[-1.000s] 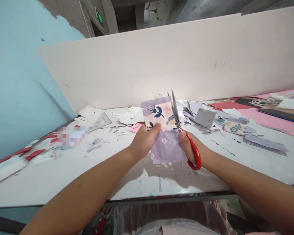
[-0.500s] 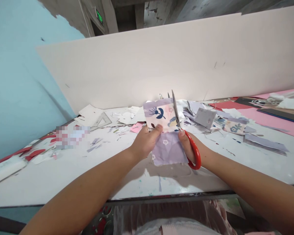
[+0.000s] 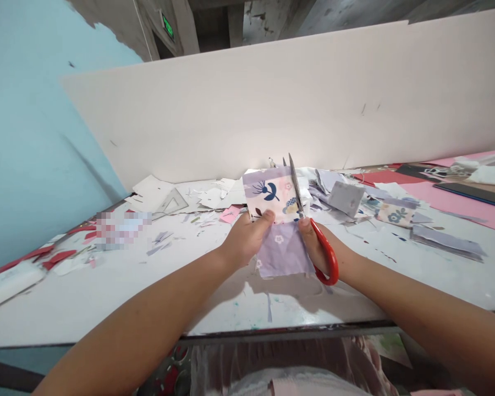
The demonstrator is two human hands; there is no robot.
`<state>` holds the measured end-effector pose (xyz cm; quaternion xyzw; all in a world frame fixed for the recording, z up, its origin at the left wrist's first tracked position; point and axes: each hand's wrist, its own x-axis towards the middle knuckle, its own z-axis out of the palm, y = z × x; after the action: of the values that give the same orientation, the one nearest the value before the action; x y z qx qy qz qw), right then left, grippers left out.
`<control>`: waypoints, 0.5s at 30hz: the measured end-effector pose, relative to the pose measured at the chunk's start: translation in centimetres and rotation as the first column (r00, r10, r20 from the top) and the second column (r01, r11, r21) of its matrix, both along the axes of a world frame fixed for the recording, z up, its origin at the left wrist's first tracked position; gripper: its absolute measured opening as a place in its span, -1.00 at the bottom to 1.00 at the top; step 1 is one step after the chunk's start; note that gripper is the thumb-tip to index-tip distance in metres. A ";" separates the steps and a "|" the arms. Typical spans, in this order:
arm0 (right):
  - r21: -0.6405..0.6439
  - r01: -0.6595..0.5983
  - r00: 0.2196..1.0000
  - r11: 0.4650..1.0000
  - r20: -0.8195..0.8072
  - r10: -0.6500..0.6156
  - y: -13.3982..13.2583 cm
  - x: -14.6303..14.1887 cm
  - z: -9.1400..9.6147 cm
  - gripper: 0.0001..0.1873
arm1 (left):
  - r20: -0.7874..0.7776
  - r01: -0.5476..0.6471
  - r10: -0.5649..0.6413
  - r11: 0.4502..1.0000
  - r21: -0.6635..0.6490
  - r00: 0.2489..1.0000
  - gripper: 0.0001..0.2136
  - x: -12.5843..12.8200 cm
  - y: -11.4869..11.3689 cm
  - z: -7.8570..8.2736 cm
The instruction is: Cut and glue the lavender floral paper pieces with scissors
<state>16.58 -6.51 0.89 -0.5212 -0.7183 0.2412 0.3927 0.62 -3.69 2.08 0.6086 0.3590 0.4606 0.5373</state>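
White work table (image 3: 107, 297), littered with paper and fabric scraps. Lilac-and-floral fabric patch (image 3: 277, 206) held just above it, centre, near the front edge; long axis runs away from the person, floral end far. Left hand (image 3: 243, 239) pinches the patch firmly, thumb on top at the mid seam. Right hand (image 3: 318, 247) closed round the scissors (image 3: 329, 258) by their red handles. Blades point away and up, slightly open, straddling the patch's right edge: one tip in front, one behind.
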 end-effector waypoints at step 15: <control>-0.067 0.028 1.000 0.997 0.010 -0.027 0.0 -0.2 -0.3 -0.40 | 0.014 0.021 -0.021 1.000 -0.009 1.000 -0.61 0.2 0.1 -0.1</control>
<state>16.40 -6.50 0.62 -0.5448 -0.7044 0.2574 0.3750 0.79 -3.61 1.98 0.6065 0.3509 0.4576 0.5473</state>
